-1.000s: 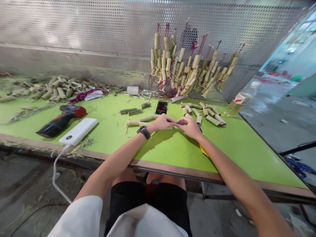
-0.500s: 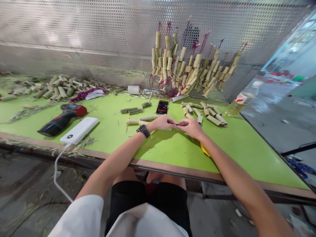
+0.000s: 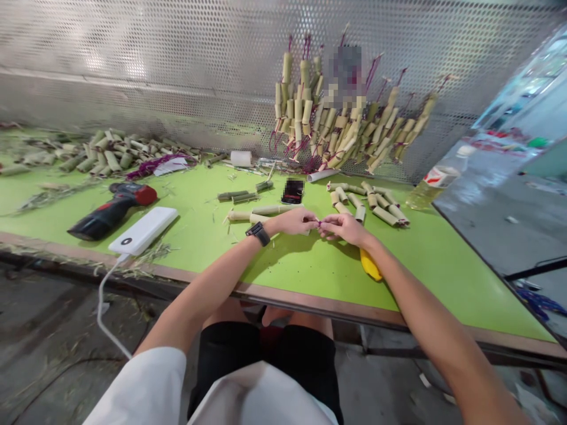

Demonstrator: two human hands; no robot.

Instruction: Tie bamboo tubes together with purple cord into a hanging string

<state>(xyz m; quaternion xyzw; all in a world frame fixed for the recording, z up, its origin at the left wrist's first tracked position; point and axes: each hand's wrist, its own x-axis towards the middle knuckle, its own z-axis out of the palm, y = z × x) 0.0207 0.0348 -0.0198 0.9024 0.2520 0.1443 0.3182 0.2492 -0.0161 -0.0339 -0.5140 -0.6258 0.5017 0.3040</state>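
Observation:
My left hand (image 3: 297, 221), below the phone, pinches a small piece of purple string (image 3: 319, 224) between its fingertips. On the other side of the string, my right hand (image 3: 343, 228) has its thumb and fingers closed on it too, and the fingertips nearly meet. Pale bamboo pieces (image 3: 274, 209) lie behind and partly under my left hand and wrist. Joined bamboo tubes (image 3: 384, 215) rest on the green table (image 3: 301, 265) beyond my right hand. A yellow object (image 3: 369, 265) sits beside my right forearm.
On the left are a drill (image 3: 113, 209), a white power bank (image 3: 144, 231) with a cable, and a bamboo pile (image 3: 106, 154). A phone (image 3: 293, 192) lies mid-table. Strung bamboo (image 3: 305, 109) hangs on the mesh panel (image 3: 177, 71). A bottle (image 3: 436, 180) stands at the right edge.
My right hand's fingers have shifted slightly and spread a little around the string. More of the yellow object shows beside my right forearm. My left hand has barely moved.

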